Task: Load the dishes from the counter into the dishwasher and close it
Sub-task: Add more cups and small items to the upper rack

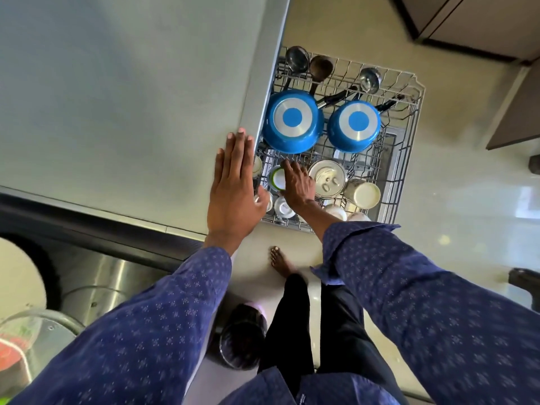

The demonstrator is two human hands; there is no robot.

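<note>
The dishwasher's wire rack (404,159) is pulled out beside the grey counter (117,97). Two blue pans (292,121) (354,125) lie upside down in it, with ladles (297,59) behind them. A steel lid (327,178), a cream cup (363,194) and white cups (283,206) fill the near part. My left hand (235,188) lies flat with straight fingers on the counter's edge. My right hand (299,184) reaches down into the rack, its fingers on a white, green-rimmed container (276,178). Whether it grips the container is hidden.
A steel sink (96,276) sits at the lower left with a glass lid (32,337) beside it. A dark round bin (242,337) stands on the floor by my bare foot (279,260). Brown cabinets (467,21) line the upper right.
</note>
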